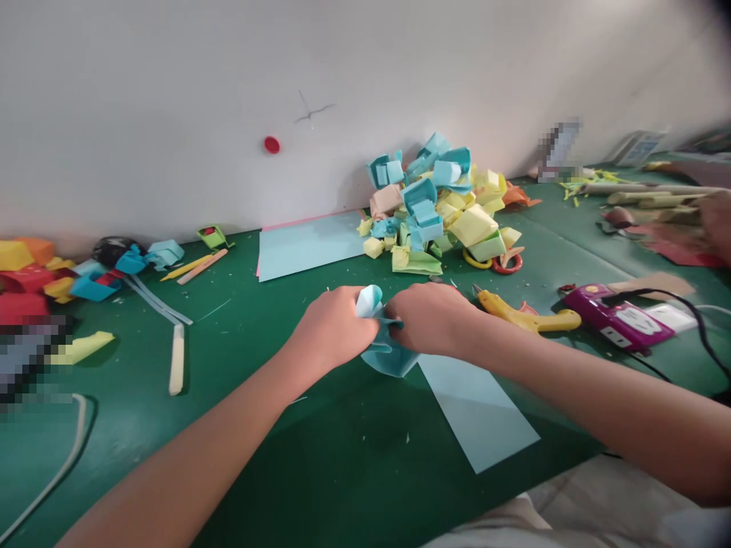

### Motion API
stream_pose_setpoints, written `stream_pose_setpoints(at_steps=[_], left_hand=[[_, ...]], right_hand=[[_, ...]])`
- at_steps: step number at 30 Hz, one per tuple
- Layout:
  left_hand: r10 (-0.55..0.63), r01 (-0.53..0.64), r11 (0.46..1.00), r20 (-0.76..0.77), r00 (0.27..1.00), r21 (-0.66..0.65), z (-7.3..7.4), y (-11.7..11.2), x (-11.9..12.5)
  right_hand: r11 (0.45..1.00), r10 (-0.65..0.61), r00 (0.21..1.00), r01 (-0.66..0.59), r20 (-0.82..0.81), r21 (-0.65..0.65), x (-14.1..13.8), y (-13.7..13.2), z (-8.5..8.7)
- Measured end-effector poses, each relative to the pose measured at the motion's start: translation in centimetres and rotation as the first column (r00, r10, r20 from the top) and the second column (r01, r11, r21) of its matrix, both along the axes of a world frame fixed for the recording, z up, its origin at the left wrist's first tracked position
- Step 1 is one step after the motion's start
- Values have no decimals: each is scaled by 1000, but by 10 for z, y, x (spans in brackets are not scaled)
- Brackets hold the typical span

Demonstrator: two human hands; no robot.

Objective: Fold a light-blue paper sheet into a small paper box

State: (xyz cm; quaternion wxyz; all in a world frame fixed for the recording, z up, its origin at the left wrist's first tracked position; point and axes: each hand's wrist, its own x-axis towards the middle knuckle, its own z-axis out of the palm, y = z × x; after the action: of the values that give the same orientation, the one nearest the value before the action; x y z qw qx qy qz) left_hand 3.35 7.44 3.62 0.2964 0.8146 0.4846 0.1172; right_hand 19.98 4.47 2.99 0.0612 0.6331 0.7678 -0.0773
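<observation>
Both of my hands grip one piece of curled and folded light blue paper (391,361) above the green tabletop (320,472). My left hand (336,323) is closed round its left side, and a rolled end sticks up beside the thumb. On the other side my right hand (431,320) pinches the paper, with fingertips partly hidden. A flat light blue strip of paper (480,415) lies on the table just below my right hand. Behind the hands rises a heap of folded blue, yellow and pink paper pieces (434,209).
A yellow glue gun (528,313) and a purple power strip (622,316) with cables lie to the right. Scissors (507,262) rest by the heap. Blue sheets (314,243) lie against the wall. Colourful folded paper boxes (34,274) sit far left. Another person's hand (716,221) is at far right.
</observation>
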Motion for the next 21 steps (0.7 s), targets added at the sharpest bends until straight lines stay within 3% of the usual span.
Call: stream_pose_setpoints(at_steps=[8,15,21], left_hand=[[-68,66,986,9,998,154,-1,-3,-7],[-14,31,981,-92,996,189,-2,3,-9],[13,-12,992,-8,1000,129,-6,8,-10]], right_hand=[[998,-43,998,45,-44,42,8,-2,0],[999,-10,962,24,-272,46,28,0,-13],[995,-94,860,99,-502,-17,42,0,-23]])
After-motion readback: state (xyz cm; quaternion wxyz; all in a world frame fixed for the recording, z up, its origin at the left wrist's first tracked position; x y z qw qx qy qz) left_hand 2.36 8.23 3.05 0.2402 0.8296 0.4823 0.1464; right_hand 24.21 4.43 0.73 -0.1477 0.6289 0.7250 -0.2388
